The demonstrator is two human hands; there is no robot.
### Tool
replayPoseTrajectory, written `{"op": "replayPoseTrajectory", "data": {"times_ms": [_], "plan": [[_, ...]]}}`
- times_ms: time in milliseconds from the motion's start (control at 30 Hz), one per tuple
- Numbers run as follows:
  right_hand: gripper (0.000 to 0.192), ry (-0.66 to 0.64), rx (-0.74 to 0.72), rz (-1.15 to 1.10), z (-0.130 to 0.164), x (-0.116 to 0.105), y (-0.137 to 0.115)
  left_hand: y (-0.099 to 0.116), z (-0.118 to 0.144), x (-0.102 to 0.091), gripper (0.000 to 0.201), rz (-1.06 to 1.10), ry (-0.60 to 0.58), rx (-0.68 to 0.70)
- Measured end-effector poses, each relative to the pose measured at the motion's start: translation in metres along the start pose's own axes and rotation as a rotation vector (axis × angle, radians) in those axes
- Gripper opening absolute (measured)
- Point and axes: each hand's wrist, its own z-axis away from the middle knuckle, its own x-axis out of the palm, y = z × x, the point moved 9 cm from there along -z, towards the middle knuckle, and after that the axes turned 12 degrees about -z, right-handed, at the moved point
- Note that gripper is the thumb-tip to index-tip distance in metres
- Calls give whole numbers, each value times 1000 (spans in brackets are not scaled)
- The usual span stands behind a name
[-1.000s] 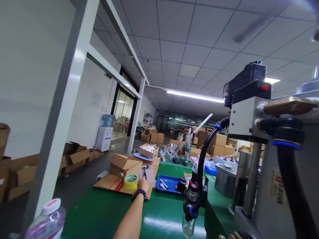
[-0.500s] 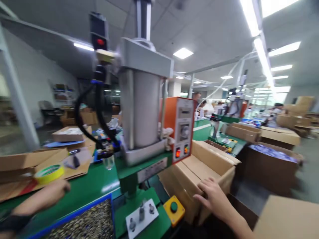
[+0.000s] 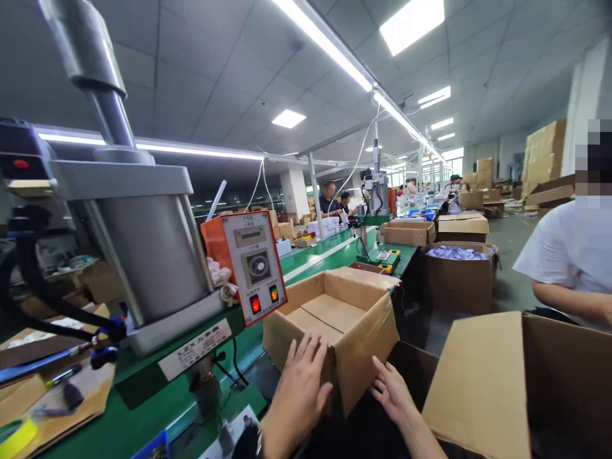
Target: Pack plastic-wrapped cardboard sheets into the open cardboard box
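Observation:
An open cardboard box stands tilted beside the green workbench, its bottom flaps showing inside. My left hand lies with its fingers spread against the near left wall and rim of the box. At the right side of the box, low by its wall, is my right hand, fingers apart and palm toward the cardboard. Whether its fingertips touch the box I cannot tell. Neither hand grasps anything.
A press with a grey cylinder and an orange control box rises at left on the green bench. At right are a large open carton and a seated person. A carton of purple-blue items stands farther back.
The view has swung right. My left hand has left the area by the yellow tape and reached the box. My right hand has shifted from the box's near side to its right side, lower down.

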Motion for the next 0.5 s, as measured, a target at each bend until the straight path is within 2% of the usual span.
{"op": "replayPoseTrajectory", "data": {"times_ms": [100,200,267,333,400,500], "plan": [[84,85,-67,-22,-4,-4,-38,8,-51,5,44,-54,-7,15],[102,160,-173,-19,-2,-14,-89,11,-73,22,11,-47,-12,52],[101,81,-263,-38,5,-7,-121,12,-79,32,15,-31,5,50],[80,-107,-471,71,21,17,-154,12,-83,38,20,-12,34,32],[63,-307,-773,381,46,55,-180,13,-88,43,19,10,55,20],[47,-416,-1210,842,73,109,-197,15,-94,47,17,44,80,20]]}}
